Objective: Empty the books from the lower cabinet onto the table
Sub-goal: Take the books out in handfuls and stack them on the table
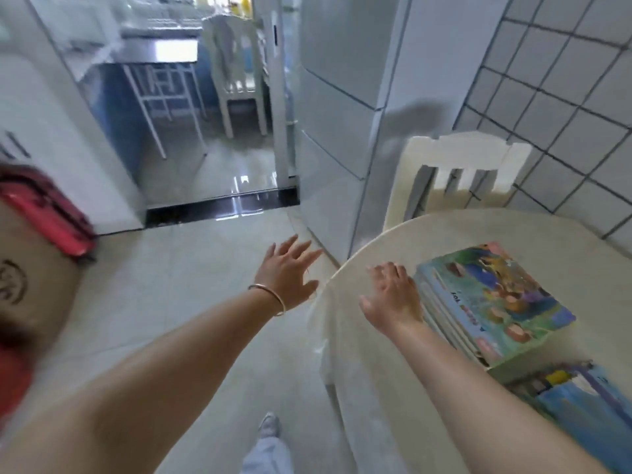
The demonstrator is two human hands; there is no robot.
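A stack of colourful picture books (pixel 492 302) lies on the round cream table (pixel 581 241) at the right. A second pile of blue-covered books (pixel 578 401) sits nearer me at the table's lower right edge. My right hand (pixel 393 295) hovers over the table's left rim, fingers loose, just beside the stack and holding nothing. My left hand (pixel 289 271), with a bangle on the wrist, is stretched out over the floor with spread fingers, empty. The lower cabinet is out of view.
A cream chair (pixel 455 172) stands behind the table against the tiled wall. A white fridge (pixel 342 131) is straight ahead. A red bag (pixel 51 217) lies at the left. A doorway leads to a kitchen with another chair (pixel 239 73).
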